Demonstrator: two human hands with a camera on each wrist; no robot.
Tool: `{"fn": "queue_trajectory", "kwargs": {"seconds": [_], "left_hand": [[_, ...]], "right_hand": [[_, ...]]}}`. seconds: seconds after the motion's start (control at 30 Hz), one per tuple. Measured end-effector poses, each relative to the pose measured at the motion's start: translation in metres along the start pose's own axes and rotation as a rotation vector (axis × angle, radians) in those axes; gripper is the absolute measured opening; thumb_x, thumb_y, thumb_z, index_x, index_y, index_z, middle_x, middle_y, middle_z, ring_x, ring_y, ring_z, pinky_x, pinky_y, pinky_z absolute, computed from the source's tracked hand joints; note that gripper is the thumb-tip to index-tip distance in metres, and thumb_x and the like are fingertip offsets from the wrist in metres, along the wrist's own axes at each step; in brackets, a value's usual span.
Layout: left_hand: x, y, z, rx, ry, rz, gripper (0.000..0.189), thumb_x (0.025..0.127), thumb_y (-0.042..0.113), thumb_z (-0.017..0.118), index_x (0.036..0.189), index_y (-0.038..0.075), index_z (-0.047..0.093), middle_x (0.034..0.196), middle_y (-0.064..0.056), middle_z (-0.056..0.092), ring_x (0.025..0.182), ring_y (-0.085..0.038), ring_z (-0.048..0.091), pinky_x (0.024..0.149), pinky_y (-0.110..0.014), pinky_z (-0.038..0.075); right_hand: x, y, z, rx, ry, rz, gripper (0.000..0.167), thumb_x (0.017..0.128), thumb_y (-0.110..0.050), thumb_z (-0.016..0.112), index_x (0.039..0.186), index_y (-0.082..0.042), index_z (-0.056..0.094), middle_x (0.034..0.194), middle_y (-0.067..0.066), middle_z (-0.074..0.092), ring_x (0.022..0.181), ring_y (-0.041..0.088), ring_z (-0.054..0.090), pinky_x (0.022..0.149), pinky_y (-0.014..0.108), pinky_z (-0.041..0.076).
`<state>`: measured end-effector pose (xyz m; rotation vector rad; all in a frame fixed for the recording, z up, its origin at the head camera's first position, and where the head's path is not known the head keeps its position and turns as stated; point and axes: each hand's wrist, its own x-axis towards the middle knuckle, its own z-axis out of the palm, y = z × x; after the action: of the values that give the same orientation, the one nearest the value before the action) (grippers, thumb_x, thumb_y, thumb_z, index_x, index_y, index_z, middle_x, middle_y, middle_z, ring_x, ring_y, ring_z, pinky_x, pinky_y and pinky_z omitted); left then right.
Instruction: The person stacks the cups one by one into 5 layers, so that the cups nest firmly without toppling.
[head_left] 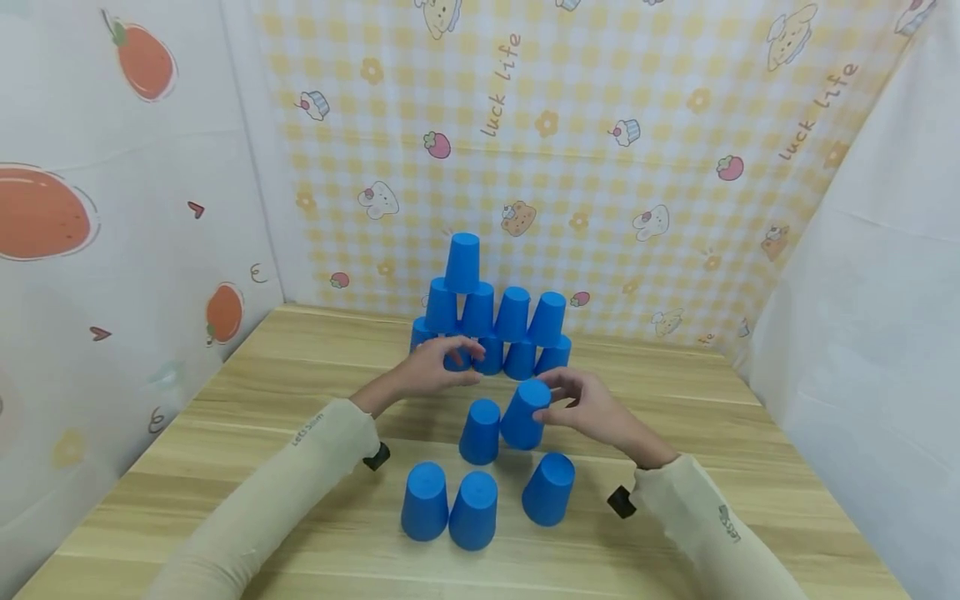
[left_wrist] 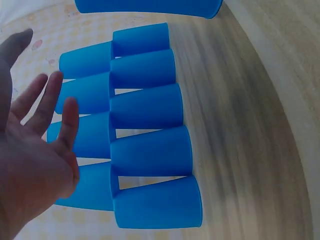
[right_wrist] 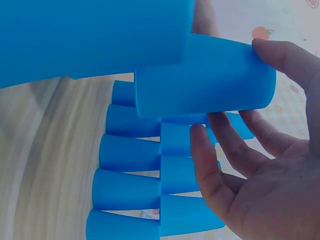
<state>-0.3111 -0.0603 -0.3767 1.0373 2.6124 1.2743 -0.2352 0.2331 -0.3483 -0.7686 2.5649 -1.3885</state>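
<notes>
Upside-down blue plastic cups form a tiered wall at the back, with a bottom row (head_left: pixel 519 360), a second row (head_left: pixel 512 315) on it and a single top cup (head_left: pixel 462 263) toward the left. My right hand (head_left: pixel 588 408) grips another blue cup (right_wrist: pixel 210 80), thumb on one side and fingers on the other; it is tilted slightly in the head view. Just left of it a blue cup (head_left: pixel 480 432) stands mouth down. In front of the wall my left hand (head_left: pixel 435 367) hovers with fingers spread and relaxed, holding nothing.
Nearer on the wooden table (head_left: pixel 330 533) stand three more upturned cups: a left one (head_left: pixel 425 502), a middle one (head_left: pixel 473 511) beside it, and a right one (head_left: pixel 548 490) set apart. A patterned cloth (head_left: pixel 555 167) hangs behind the wall of cups.
</notes>
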Motion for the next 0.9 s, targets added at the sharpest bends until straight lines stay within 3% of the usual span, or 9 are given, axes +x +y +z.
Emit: {"fn": "queue_trajectory", "kwargs": {"seconds": [0.2,0.37,0.53,0.9], "left_hand": [[-0.002,0.001,0.006,-0.024,-0.248,0.036,0.047,0.092,0.036,0.071,0.132,0.015,0.06,0.127,0.0,0.063,0.115,-0.028,0.056,0.087,-0.038,0.051],[-0.003,0.005,0.008,0.026,-0.377,0.011,0.056,0.085,0.041,0.077,0.134,0.018,0.059,0.128,0.007,0.062,0.114,-0.018,0.055,0.088,-0.036,0.051],[-0.003,0.006,0.01,0.08,-0.412,0.013,0.061,0.082,0.041,0.081,0.134,0.02,0.059,0.13,0.009,0.06,0.113,-0.015,0.055,0.089,-0.035,0.05],[-0.003,0.006,0.014,0.168,-0.382,0.017,0.053,0.083,0.04,0.08,0.13,0.024,0.061,0.12,0.012,0.063,0.11,-0.015,0.056,0.09,-0.039,0.047]], "right_hand": [[0.001,-0.004,-0.005,0.01,0.049,0.017,0.039,0.09,-0.016,0.073,0.125,-0.002,0.061,0.118,0.015,0.066,0.105,0.032,0.064,0.08,0.039,0.056],[0.004,-0.005,-0.01,0.024,0.087,0.037,0.04,0.091,-0.018,0.073,0.126,-0.003,0.061,0.119,0.015,0.066,0.105,0.034,0.064,0.082,0.042,0.056],[0.006,-0.006,-0.014,0.022,0.123,0.083,0.045,0.091,-0.023,0.073,0.13,-0.004,0.059,0.123,0.015,0.065,0.11,0.036,0.063,0.086,0.046,0.055],[0.013,-0.012,-0.026,0.049,0.192,0.131,0.053,0.092,-0.028,0.072,0.136,-0.005,0.054,0.132,0.018,0.061,0.119,0.04,0.059,0.094,0.054,0.051]]}}
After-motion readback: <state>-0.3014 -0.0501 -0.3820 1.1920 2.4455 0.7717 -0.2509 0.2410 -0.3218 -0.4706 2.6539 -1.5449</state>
